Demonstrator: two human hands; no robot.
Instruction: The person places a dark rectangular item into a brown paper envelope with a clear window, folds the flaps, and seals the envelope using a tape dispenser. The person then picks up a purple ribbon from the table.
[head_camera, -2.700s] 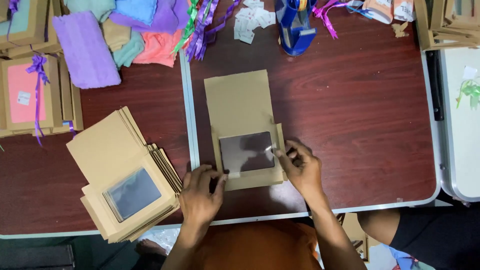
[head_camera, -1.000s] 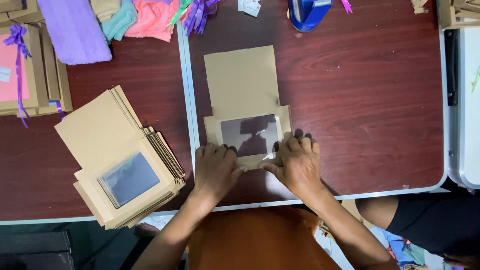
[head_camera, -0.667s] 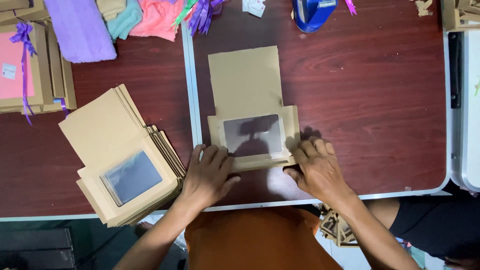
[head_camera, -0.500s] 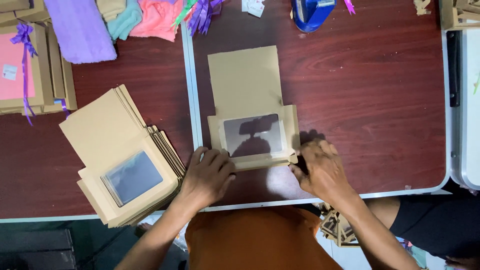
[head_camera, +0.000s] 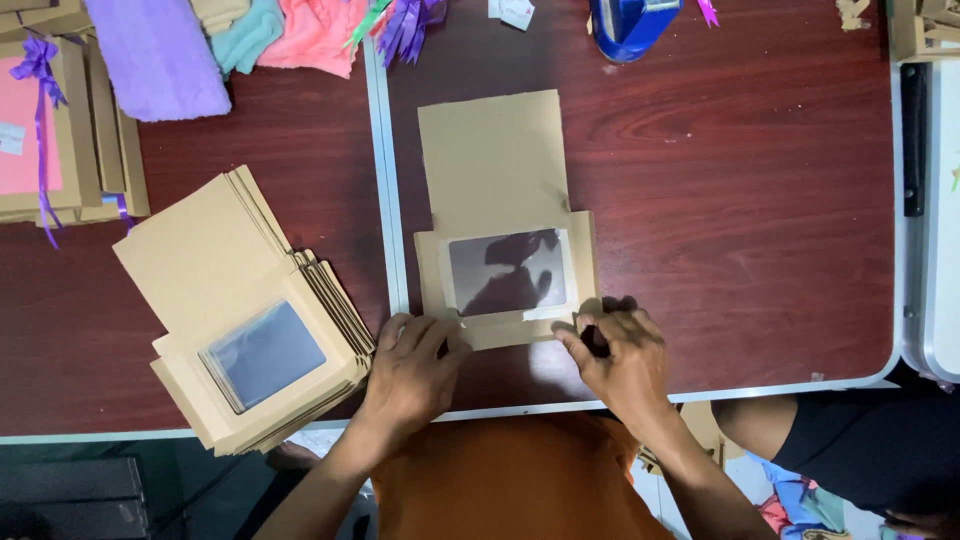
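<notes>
A flat brown cardboard box blank (head_camera: 492, 160) with a clear plastic window (head_camera: 507, 272) lies on the dark wooden table (head_camera: 740, 220) in front of me. My left hand (head_camera: 412, 365) rests flat on the table, fingertips touching the blank's near left corner. My right hand (head_camera: 618, 358) pinches the blank's near right corner between thumb and fingers. The window reflects dark shapes.
A fanned stack of the same windowed cardboard blanks (head_camera: 245, 320) lies to the left. Folded purple, teal and pink cloths (head_camera: 160, 50) and purple ribbons (head_camera: 410, 20) sit at the far edge. A blue tape dispenser (head_camera: 632, 22) stands far centre. Another person's dark clothing (head_camera: 860, 450) shows at lower right.
Both hands slid from the middle of the blank's near flap out to its two near corners. The near flap now lies flatter. The view shifted slightly.
</notes>
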